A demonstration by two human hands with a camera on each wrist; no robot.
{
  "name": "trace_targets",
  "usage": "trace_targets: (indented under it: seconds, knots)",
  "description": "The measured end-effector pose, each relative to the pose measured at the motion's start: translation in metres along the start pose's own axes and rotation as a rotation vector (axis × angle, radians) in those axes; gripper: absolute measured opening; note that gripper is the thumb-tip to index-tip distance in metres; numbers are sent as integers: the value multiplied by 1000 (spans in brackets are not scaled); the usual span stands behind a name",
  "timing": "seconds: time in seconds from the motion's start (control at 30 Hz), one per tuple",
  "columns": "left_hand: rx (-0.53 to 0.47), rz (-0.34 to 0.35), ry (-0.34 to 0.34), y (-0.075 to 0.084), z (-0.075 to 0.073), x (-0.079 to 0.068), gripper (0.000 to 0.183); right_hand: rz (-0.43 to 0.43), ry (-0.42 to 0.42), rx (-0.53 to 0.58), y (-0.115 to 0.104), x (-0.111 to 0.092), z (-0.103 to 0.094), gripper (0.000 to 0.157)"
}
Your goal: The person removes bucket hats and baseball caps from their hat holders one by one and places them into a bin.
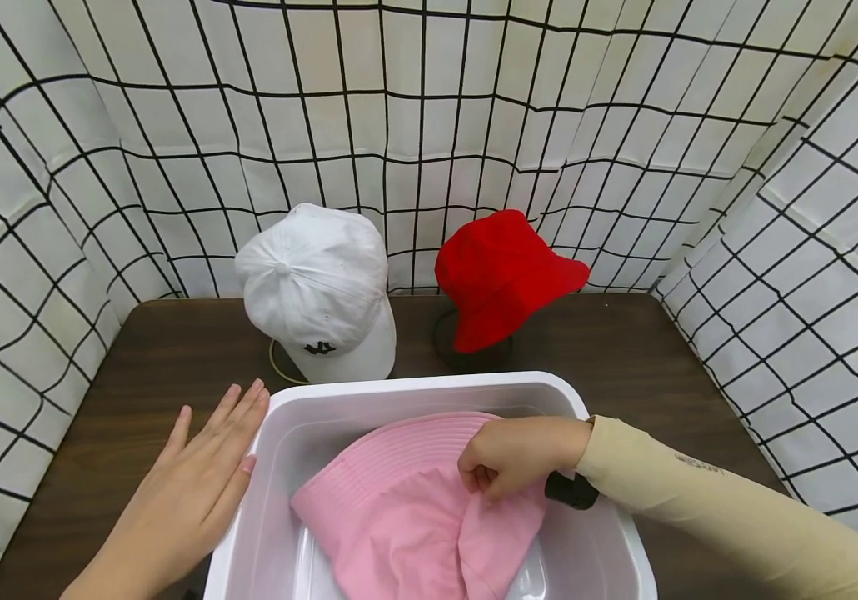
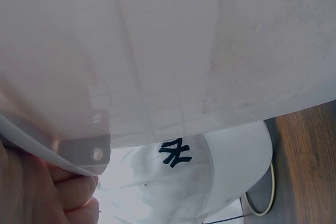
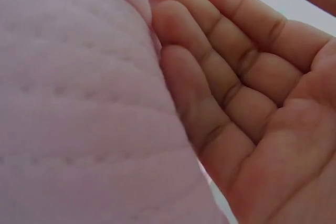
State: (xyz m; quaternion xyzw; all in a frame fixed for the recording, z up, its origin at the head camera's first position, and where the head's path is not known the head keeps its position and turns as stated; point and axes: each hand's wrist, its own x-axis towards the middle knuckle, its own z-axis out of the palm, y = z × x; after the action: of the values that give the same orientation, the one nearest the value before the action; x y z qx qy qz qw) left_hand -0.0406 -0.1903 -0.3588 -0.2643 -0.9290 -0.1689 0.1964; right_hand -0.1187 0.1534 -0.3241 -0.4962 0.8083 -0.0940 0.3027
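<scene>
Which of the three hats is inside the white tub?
The pink bucket hat, with the right hand at it. The white cap and red bucket hat are both outside, beyond the tub's far rim.

Dark brown wood-grain table [image 1: 624,350]: white tub [image 1: 429,385] in front; behind, ring [image 2: 273,186] beneath white cap [image 1: 316,287], dark base [image 1: 481,360] beneath red hat [image 1: 504,271].

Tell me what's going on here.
A person is handling a pink bucket hat that lies in a white plastic bin. Their right hand reaches in with curled fingers touching the hat; whether it grips the cloth is hard to tell. The left hand is at the bin's left rim. Behind the bin, at the far side of the brown table, are a white cap and a red bucket hat.
</scene>
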Motion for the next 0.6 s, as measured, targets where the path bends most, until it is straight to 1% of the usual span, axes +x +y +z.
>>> trace_targets:
  seconds: [0.27,0.43,0.6]
  knots:
    - [27,26,-4,-1,0,1,53,71,-85,-12,4,9,6,14]
    - [36,27,-15,-1,-1,1,53,117,-138,-27,4,13,7,15]
    - [73,33,-33,-1,-4,5,53,151,-151,7,6,15,5,15]
